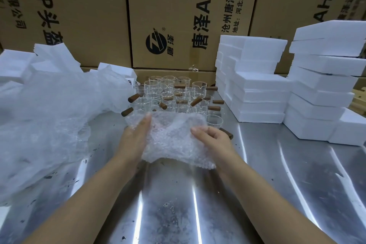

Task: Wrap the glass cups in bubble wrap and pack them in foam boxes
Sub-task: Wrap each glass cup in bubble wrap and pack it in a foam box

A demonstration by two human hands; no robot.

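A sheet of bubble wrap (pixel 174 140) lies on the steel table in front of me. My left hand (pixel 135 136) rests flat on its left side with straight fingers. My right hand (pixel 211 136) holds its right edge with curled fingers. Behind the sheet stand several clear glass cups (pixel 168 93) with brown wooden handles. One cup (pixel 214 122) sits close to my right hand, its handle (pixel 226 133) poking out past my knuckles. White foam boxes (pixel 257 93) are stacked at the right. Whether a cup is under the sheet I cannot tell.
A big loose heap of bubble wrap (pixel 49 121) covers the table's left side. More foam pieces (pixel 17 63) lie behind it. Taller foam stacks (pixel 324 85) stand at the far right. Large cardboard cartons (pixel 168 16) wall off the back. The steel table (pixel 178 204) reaches toward me.
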